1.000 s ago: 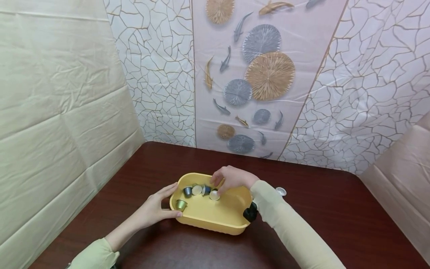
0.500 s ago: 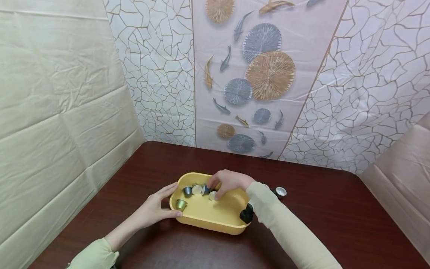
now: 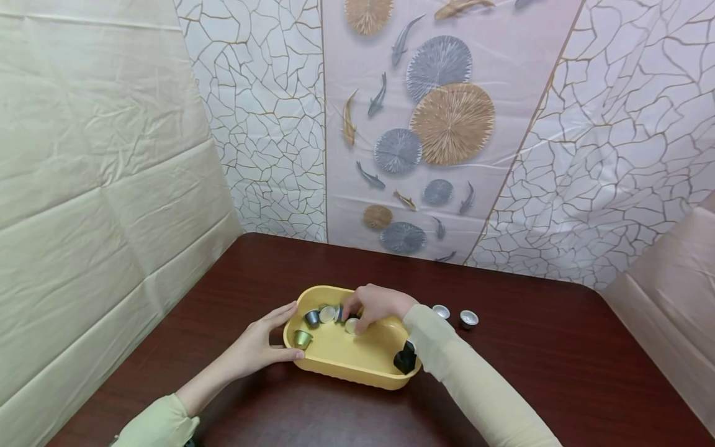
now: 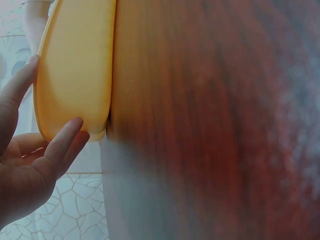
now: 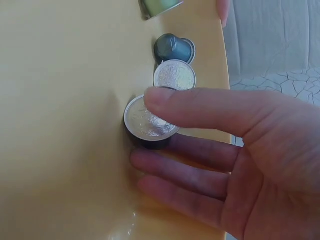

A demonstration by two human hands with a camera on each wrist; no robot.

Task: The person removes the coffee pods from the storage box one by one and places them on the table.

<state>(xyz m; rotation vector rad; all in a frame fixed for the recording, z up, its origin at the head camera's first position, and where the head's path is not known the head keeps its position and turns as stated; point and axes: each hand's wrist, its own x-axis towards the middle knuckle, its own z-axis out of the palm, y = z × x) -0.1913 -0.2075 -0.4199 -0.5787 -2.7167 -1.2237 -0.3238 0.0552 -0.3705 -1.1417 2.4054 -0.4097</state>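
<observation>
In the head view a yellow tray (image 3: 352, 370) lies on the table, with my left hand (image 3: 254, 351) gripping its left end, thumb at the near rim and fingers at the far rim. My right hand (image 3: 382, 302) reaches into the tray. The right wrist view shows its thumb on the foil lid of a dark coffee capsule (image 5: 142, 122), fingers along the capsule's other side, pinching it. Next to that capsule are a foil-topped capsule (image 5: 175, 75), a blue-grey capsule (image 5: 171, 48) and a green capsule (image 3: 302, 339). Part of the pinched capsule is hidden by the thumb.
Black capsules (image 3: 404, 360) sit in the tray's right end, partly behind the right sleeve. Two more foil-lidded capsules stand on the table to the right, one capsule (image 3: 468, 319) farther out and another capsule (image 3: 441, 311) beside the sleeve. Fabric walls border the dark table (image 3: 558, 366).
My right hand has shifted slightly left inside the tray, the capsule at its fingertips moving a little with it. A second table capsule has come out from behind the sleeve. The left hand stays put.
</observation>
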